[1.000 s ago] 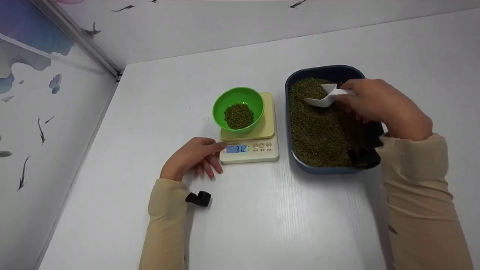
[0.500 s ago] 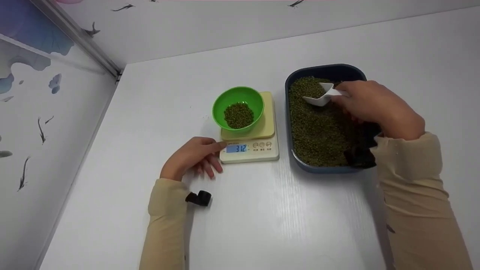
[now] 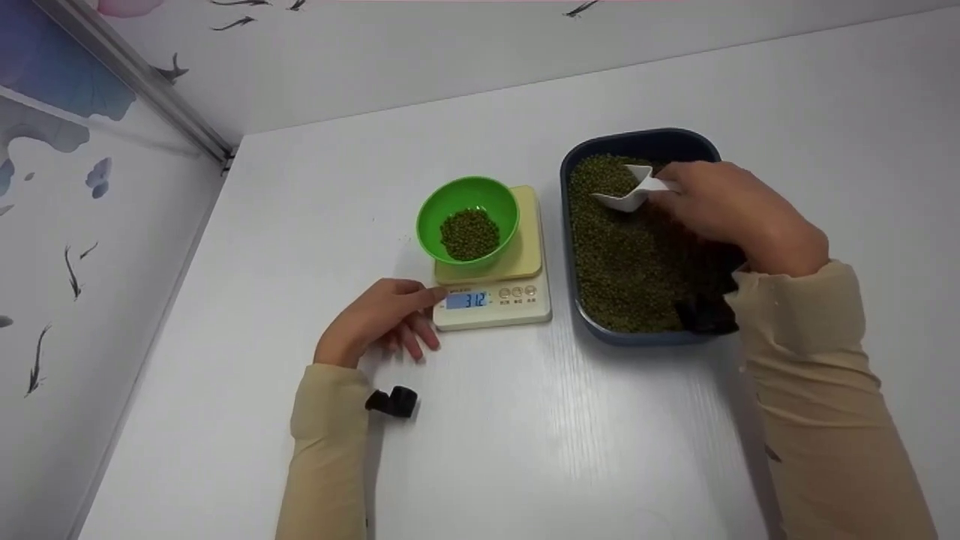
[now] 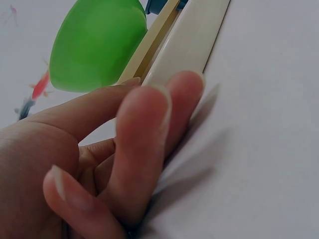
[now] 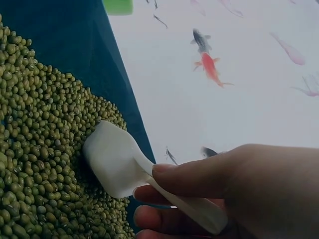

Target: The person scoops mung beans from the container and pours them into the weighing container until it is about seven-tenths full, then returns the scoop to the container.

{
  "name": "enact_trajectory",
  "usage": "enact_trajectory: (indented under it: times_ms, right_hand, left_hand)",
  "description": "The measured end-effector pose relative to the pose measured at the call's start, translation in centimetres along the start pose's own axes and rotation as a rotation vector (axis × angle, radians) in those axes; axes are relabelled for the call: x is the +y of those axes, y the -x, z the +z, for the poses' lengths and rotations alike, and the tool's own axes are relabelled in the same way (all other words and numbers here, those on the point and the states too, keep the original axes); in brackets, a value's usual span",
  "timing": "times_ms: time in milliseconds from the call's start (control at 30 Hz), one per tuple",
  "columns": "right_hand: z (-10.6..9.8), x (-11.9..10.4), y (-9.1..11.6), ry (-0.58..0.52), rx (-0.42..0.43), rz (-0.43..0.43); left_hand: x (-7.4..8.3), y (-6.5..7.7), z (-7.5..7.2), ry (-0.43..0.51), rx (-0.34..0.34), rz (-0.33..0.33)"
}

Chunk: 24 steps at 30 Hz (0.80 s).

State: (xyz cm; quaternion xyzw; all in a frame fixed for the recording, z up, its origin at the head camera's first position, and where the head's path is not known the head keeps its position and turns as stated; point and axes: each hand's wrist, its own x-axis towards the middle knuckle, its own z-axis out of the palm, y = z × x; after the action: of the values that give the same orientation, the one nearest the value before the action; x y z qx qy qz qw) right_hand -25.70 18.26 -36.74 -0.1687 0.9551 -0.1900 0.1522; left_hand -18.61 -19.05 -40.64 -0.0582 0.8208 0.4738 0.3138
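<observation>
My right hand (image 3: pixel 724 206) holds a white scoop (image 3: pixel 634 191) by its handle. The scoop's mouth is down among the mung beans (image 5: pixel 45 144), which fill much of a dark blue tub (image 3: pixel 645 339). Left of the tub, a green bowl (image 3: pixel 495 196) with a small heap of mung beans sits on the yellowish platform of a kitchen scale (image 3: pixel 491 315). The lit display seems to read 31.2. My left hand (image 3: pixel 382 315) lies beside the scale, its thumb at the scale's left front edge. Its other fingers are loosely bent and grip nothing.
All of this stands on a white table (image 3: pixel 510 435). A pale wall with fish drawings (image 3: pixel 420 52) rises behind it, and a patterned panel (image 3: pixel 67 247) borders the left side. A black wrist camera (image 3: pixel 401 403) sticks out from the left sleeve.
My right hand and the scoop have moved slightly left in the beans. The head view has shifted a little. My left hand stays at the scale, and the display reading looks unchanged.
</observation>
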Motion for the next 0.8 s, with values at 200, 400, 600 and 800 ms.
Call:
enact_trajectory:
  times_ms: [200, 400, 600, 800]
  right_hand:
    - [0.2, -0.1, 0.3, -0.002, 0.056, 0.002]
    - [0.2, -0.3, 0.4, -0.006, 0.09, 0.011]
    - [0.3, -0.3, 0.5, 0.026, 0.079, 0.038]
    - [0.3, -0.3, 0.7, 0.037, 0.042, 0.073]
  left_hand:
    - [-1.4, -1.2, -0.1, 0.01, -0.001, 0.013]
    - [-2.4, -2.2, -0.3, 0.02, -0.004, 0.025]
    - [-2.5, -2.4, -0.4, 0.005, -0.001, 0.023]
    - [-2.5, -2.5, -0.4, -0.005, 0.005, 0.018]
